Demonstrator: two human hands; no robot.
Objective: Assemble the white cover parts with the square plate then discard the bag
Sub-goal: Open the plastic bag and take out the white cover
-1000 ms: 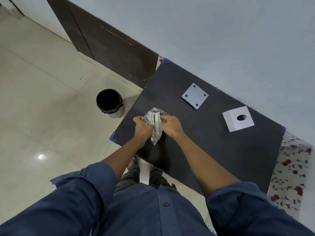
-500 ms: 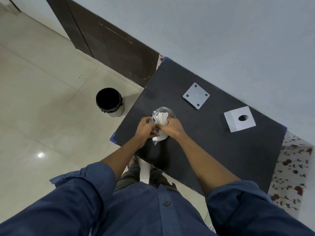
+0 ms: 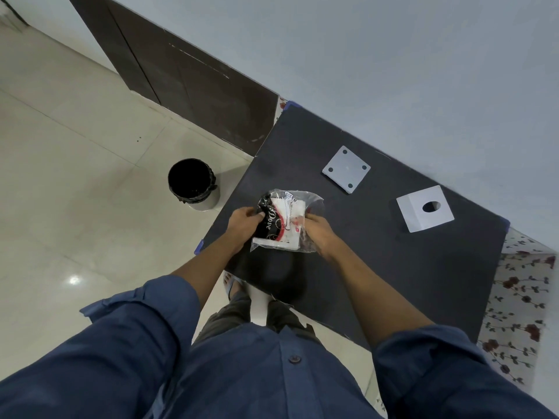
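Note:
A clear plastic bag [image 3: 284, 222] with black, white and red print is spread out just above the black table's near-left part. My left hand [image 3: 243, 223] grips its left edge and my right hand [image 3: 317, 234] grips its right edge. A white piece shows inside the bag near its bottom. Farther back on the table lies a square grey plate [image 3: 346, 168] with a hole in each corner. To its right sits a white square cover [image 3: 425, 208] with one round hole.
The black table [image 3: 393, 267] stands against a grey wall. A bin with a black liner [image 3: 193, 183] sits on the tiled floor left of the table. A dark cabinet stands at the back left. A floral cloth [image 3: 520, 303] lies at the table's right side.
The bag was bunched between my hands; my hands have since moved apart and it is now spread flat with its print showing.

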